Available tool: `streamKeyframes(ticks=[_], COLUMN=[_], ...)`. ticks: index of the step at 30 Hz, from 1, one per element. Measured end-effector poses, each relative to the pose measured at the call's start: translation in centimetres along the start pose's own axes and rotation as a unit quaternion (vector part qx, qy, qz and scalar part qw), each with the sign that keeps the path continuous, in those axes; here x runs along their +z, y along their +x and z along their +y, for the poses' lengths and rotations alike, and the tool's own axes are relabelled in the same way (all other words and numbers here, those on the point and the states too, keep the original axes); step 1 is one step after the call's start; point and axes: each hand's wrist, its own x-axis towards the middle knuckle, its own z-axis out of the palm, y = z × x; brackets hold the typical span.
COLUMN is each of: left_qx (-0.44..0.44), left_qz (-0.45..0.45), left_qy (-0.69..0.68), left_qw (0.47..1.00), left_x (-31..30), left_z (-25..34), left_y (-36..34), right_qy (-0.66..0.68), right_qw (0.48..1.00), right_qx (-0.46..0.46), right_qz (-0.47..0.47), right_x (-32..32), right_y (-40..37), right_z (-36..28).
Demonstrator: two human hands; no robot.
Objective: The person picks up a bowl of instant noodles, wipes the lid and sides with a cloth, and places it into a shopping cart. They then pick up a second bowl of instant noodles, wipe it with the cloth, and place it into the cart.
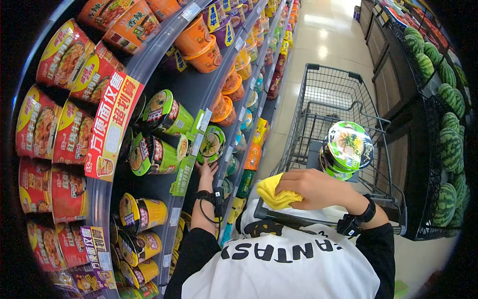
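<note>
My left hand (207, 172) reaches into the shelf at the lower end of a green instant noodle cup (212, 143). Its fingers curl against the cup, which shows its lid toward me; part of the grip is hidden. My right hand (318, 188) is closed on a bunched yellow cloth (275, 192), above the cart's handle (294, 218). In the shopping cart (331, 79), beyond that hand, stands a stack of noodle cups (348, 145) with green and dark sides.
Shelves on the left hold red noodle cups (42, 122), green cups (167, 112), yellow cups (144, 212) and orange cups (199, 45). A red price sign (112, 124) fronts one shelf. Watermelons (450, 149) line a black stand on the right. The tiled aisle (318, 37) runs ahead.
</note>
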Motion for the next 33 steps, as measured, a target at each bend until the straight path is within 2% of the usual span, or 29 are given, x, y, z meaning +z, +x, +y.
streamKeyframes(ticks=[2, 3, 7, 12, 17, 20, 24, 26, 29, 32, 33], left_qx=[-0.064, -0.023, -0.088, -0.069, -0.017, -0.017, -0.012, -0.037, 0.022, 0.009, 0.031], left_qz=[-0.051, 0.016, 0.020, -0.214, -0.430, -0.513, -0.550, -0.548, -0.517, -0.478, -0.485], left_qy=[-0.039, -0.026, 0.076, 0.173, 0.227, 0.227, 0.378, 0.391, 0.449, 0.476, 0.494], left_qw=[0.996, 0.999, 0.993, 0.959, 0.874, 0.828, 0.744, 0.738, 0.729, 0.738, 0.721], left_x=[-2.2, 0.3, 2.0, 5.2, 13.2, 18.2, 24.6, 27.3, 30.6, 33.8, 34.5], left_z=[-1.9, -1.4, -3.2, -2.6, 5.0, 7.5, 4.6, 1.0, -3.5, -5.2, -5.9], left_y=[4.9, 1.0, 0.3, -4.3, -15.6, -22.5, -25.6, -23.8, -22.3, -21.8, -21.2], right_qy=[0.001, 0.002, -0.003, -0.031, -0.054, -0.067, -0.165, -0.178, -0.191, -0.227, -0.234], right_qw=[1.000, 1.000, 1.000, 0.999, 0.997, 0.995, 0.981, 0.978, 0.976, 0.971, 0.970], right_qx=[-0.002, -0.002, -0.007, -0.033, -0.041, -0.057, -0.064, -0.065, -0.058, -0.045, -0.047], right_qz=[0.001, 0.000, -0.009, -0.015, -0.047, -0.053, -0.081, -0.085, -0.084, -0.061, -0.047], right_x=[0.0, 0.0, 0.0, 0.1, -0.1, 0.3, 0.3, 0.3, 0.2, 0.1, 0.1], right_y=[-0.1, -0.1, -0.2, -0.5, -1.0, -1.8, -3.7, -4.7, -5.9, -6.5, -6.7], right_z=[0.0, -0.1, -0.4, -0.8, -2.4, -3.5, -5.8, -6.4, -7.2, -7.8, -7.9])
